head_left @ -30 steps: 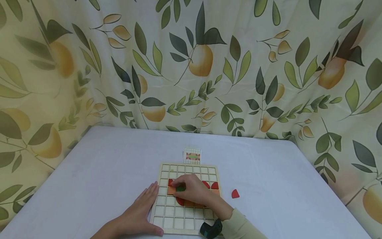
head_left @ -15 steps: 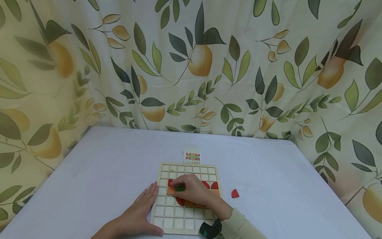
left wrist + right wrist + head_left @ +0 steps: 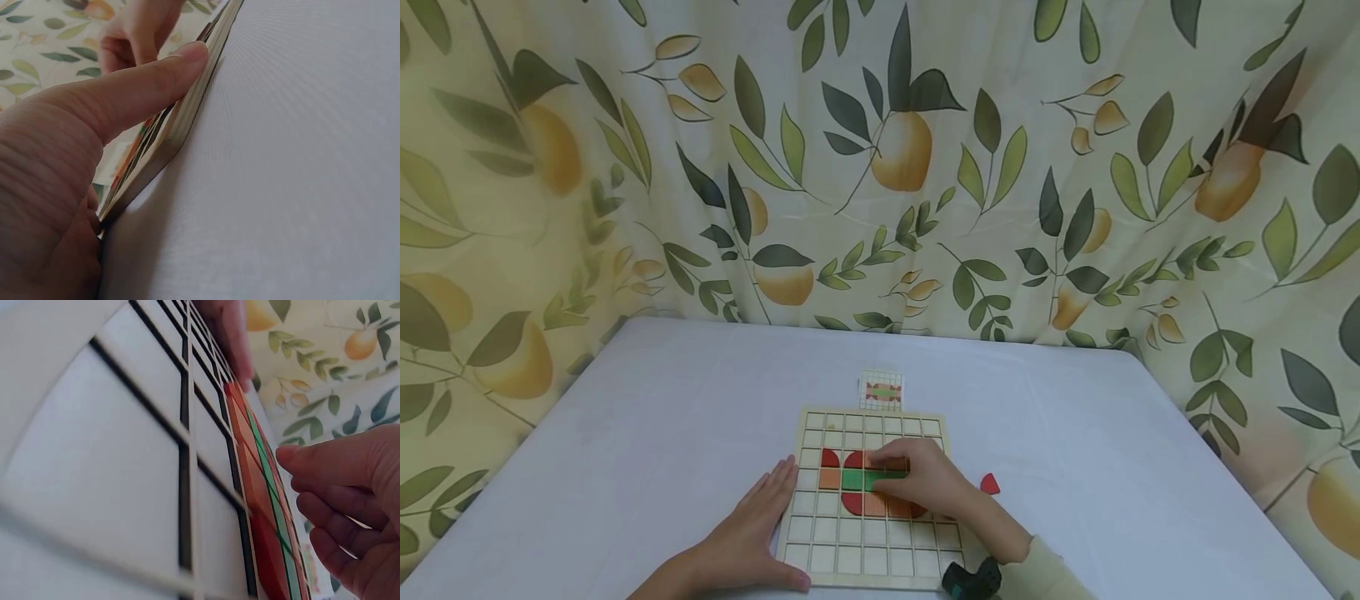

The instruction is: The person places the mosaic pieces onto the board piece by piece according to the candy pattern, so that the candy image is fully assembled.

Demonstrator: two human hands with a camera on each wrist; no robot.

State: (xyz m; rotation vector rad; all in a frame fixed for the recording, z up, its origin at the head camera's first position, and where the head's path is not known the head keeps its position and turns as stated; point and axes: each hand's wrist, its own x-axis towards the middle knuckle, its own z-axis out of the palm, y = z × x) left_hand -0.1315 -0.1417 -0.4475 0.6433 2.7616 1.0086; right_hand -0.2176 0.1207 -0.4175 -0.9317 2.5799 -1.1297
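Note:
A wooden grid board (image 3: 838, 557) lies on the white table, with red, orange and green pieces in its cells. My left hand (image 3: 737, 525) rests along its left side with fingers extended, the thumb at the near left corner; in the left wrist view that thumb (image 3: 144, 84) lies over the board's edge. Above the middle row of green pieces (image 3: 852, 479) is my right hand (image 3: 928, 479), bent over the board. The right wrist view shows its thumb and fingers (image 3: 344, 506) loosely bent, nothing visible between them. This hand hides the pattern's right part.
Beyond the board's far edge lies a small card (image 3: 882, 392) printed with a red, orange and green grid pattern. One loose red piece (image 3: 990, 483) sits on the table to the right. A leaf-and-fruit curtain (image 3: 880, 167) hangs behind the table.
My right hand has moved right along the board, uncovering the red, orange and green pieces at the pattern's left end. The left hand stays in place.

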